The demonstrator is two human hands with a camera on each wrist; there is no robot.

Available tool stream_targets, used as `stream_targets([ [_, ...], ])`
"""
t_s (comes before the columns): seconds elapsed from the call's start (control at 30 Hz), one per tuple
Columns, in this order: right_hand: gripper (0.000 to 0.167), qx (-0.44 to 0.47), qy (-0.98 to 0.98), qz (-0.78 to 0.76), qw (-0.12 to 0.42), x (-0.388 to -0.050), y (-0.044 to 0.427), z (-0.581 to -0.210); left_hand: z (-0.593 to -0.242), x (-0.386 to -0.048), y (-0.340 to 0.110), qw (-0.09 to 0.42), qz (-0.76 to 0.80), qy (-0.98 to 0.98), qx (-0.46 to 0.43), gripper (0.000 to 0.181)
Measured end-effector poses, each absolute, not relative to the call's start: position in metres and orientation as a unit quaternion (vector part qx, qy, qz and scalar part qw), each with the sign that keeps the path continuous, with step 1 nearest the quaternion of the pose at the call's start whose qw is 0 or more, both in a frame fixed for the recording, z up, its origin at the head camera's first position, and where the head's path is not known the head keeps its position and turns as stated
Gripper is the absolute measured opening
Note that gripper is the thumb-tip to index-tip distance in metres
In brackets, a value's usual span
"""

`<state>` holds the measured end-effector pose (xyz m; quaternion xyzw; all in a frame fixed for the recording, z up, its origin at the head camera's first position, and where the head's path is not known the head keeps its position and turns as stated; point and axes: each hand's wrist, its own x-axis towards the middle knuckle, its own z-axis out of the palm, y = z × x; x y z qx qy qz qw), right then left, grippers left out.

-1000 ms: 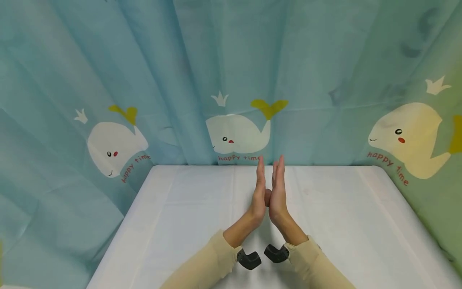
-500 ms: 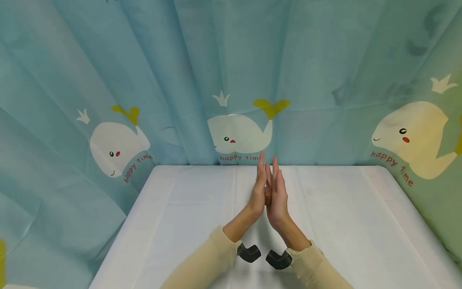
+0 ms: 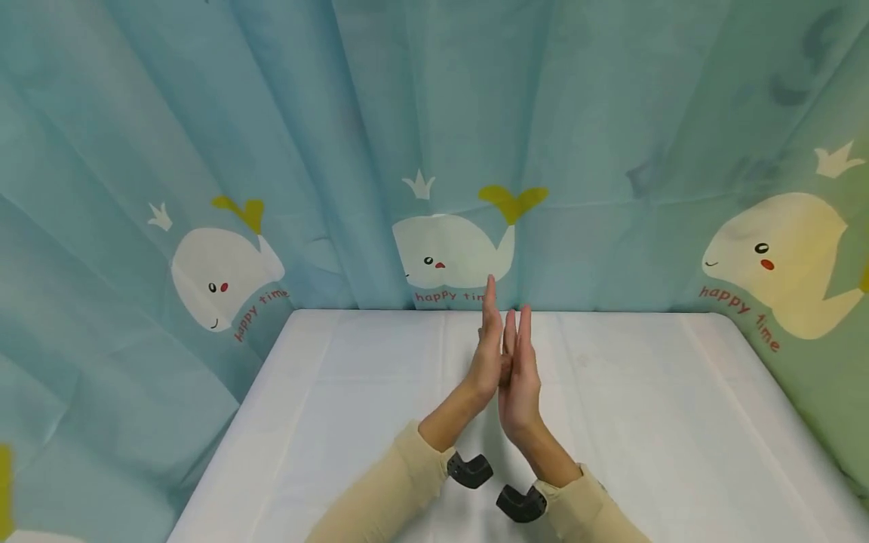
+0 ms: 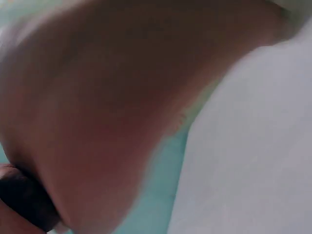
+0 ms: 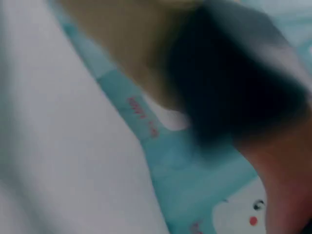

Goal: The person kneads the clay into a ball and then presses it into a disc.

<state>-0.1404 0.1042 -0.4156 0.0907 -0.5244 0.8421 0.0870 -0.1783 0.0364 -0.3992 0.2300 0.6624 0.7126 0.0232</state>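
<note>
Head: the left hand (image 3: pixel 485 363) and right hand (image 3: pixel 521 388), straight-fingered, press a brown lump (image 3: pixel 505 370) between palms over the counter (image 3: pixel 370 366), before its far edge; I judge handling unfinished, setting-down outstanding. Left wrist: fingers indeterminable. Right wrist: likewise.

The head view looks from above and behind the left hand (image 3: pixel 485 360) and right hand (image 3: pixel 521 383), forward and down; it stands well back, wide enough for much of the white tabletop (image 3: pixel 366 430) and the blue curtain (image 3: pixel 597 113) beyond; the left wrist view sits very close and tilted, blurred bare skin (image 4: pixel 97 117) filling much of it, the tabletop at its right; the right wrist view is likewise near and tilted, a dark blurred block (image 5: pixel 234 73) looming large, the tabletop at its left; all three share tabletop and curtain; the head and right wrist views both catch printed whales (image 3: pixel 451 253).
</note>
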Motion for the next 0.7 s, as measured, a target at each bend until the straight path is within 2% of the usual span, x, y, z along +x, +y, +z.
stream_targets([
  [0.07, 0.064, 0.069, -0.494, 0.863, 0.084, -0.146, 0.111, -0.413, -0.401, -0.172, 0.038, 0.021, 0.692, 0.671, 0.264, 0.068],
  [0.17, 0.065, 0.052, -0.463, 0.883, 0.047, -0.159, 0.129, -0.411, -0.402, -0.159, 0.041, 0.057, 0.696, 0.656, 0.288, 0.071],
  [0.3, 0.065, 0.065, -0.529, 0.846, 0.006, -0.164, 0.133, -0.418, -0.402, -0.161, 0.041, 0.091, 0.747, 0.616, 0.231, 0.064],
  [0.4, 0.060, 0.092, -0.609, 0.787, 0.031, -0.158, 0.118, -0.428, -0.408, -0.180, 0.036, 0.076, 0.767, 0.614, 0.169, 0.061],
  [0.47, 0.058, 0.103, -0.633, 0.765, 0.055, -0.153, 0.110, -0.434, -0.413, -0.190, 0.035, 0.056, 0.756, 0.633, 0.158, 0.062],
  [0.6, 0.056, 0.085, -0.602, 0.791, 0.077, -0.150, 0.111, -0.437, -0.424, -0.185, 0.042, 0.017, 0.706, 0.680, 0.198, 0.071],
  [0.7, 0.056, 0.057, -0.562, 0.822, 0.069, -0.154, 0.121, -0.433, -0.425, -0.171, 0.045, 0.025, 0.691, 0.686, 0.226, 0.074],
])
